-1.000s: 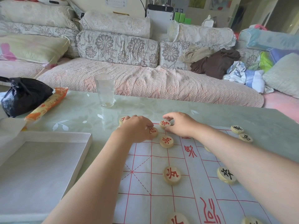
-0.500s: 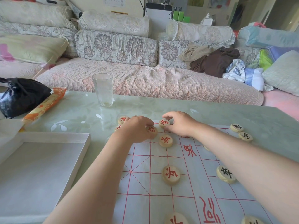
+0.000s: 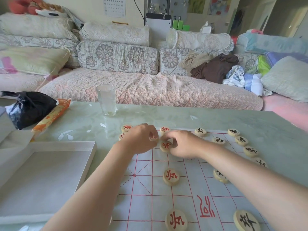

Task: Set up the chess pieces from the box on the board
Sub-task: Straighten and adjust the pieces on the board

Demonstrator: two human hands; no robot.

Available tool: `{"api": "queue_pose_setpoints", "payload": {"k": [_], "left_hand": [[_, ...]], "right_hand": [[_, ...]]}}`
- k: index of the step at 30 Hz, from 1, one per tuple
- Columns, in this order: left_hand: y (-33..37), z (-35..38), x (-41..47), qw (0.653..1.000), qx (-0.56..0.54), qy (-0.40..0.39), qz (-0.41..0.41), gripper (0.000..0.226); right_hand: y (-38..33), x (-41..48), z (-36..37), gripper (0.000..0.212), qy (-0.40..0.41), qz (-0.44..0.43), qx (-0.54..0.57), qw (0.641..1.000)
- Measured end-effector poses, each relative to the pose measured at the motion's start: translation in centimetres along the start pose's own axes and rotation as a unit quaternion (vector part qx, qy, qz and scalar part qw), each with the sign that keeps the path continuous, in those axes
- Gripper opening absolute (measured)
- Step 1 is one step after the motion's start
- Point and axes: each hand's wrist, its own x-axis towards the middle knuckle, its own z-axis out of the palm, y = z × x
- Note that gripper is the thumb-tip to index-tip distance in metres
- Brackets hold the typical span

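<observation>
While both hands work at the far edge of the xiangqi board [image 3: 146, 205], the step in hand looks like seating red discs on their line crossings. L hand [image 3: 140, 140]: fingers curled down, tips pinching a part-hidden disc [image 3: 153, 138] w/ a red mark. R hand [image 3: 185, 145]: index and thumb curled round the far and right rim of a red soldier disc [image 3: 166, 145], which lies flat on the board between the two hands.

To do it well, I'd judge:
- Slide each disc low and centre it on a crossing, not inside a square.
- Let go w/o bumping the far red disc [image 3: 165, 129] just beyond.
- Press lightly, since the paper board may creep on the glossy tabletop [image 3: 83, 120].

White box [image 3: 50, 172] sits toward the tabletop's near-left corner. Black discs [image 3: 241, 140] line the board's right side.

Hard to make out:
- The char. on the L hand's disc.
- Two red edge discs [image 3: 126, 127] half behind that hand.
- Discs cut off at the bottom.
</observation>
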Motion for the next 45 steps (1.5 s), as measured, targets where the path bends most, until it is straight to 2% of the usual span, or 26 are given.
{"api": "queue_pose_setpoints", "payload": {"k": [4,10,22,31,37,40,45], "left_hand": [[0.6,0.6,-1.4,0.998,-0.025,-0.058,-0.005,0.023],[0.9,1.1,-2.2,0.997,-0.036,-0.064,-0.013,0.034],[1.8,2.6,-1.5,0.999,-0.025,-0.044,-0.009,0.039],[2.4,2.1,-1.9,0.999,-0.002,-0.037,0.005,0.043],[5.7,-0.2,-3.5,1.000,0.007,-0.007,0.008,0.035],[8.4,-0.4,-4.8,1.000,0.005,-0.023,0.016,0.036],[12.6,0.2,-7.1,0.998,-0.008,-0.049,0.026,0.040]], "right_hand": [[0.2,-0.5,0.8,0.050,0.000,-0.011,-0.011,1.000],[0.8,-1.9,0.9,0.061,0.020,0.042,0.020,0.999],[0.5,-2.1,1.3,0.042,0.048,0.015,0.050,0.997],[0.9,-2.9,0.6,0.056,0.062,0.034,0.080,0.994],[1.3,-6.4,-3.4,0.038,0.076,0.052,0.059,0.994],[1.7,-9.4,-4.9,0.029,0.071,0.061,0.062,0.994],[3.4,-14.6,-5.1,0.025,0.089,0.125,0.086,0.984]]}}
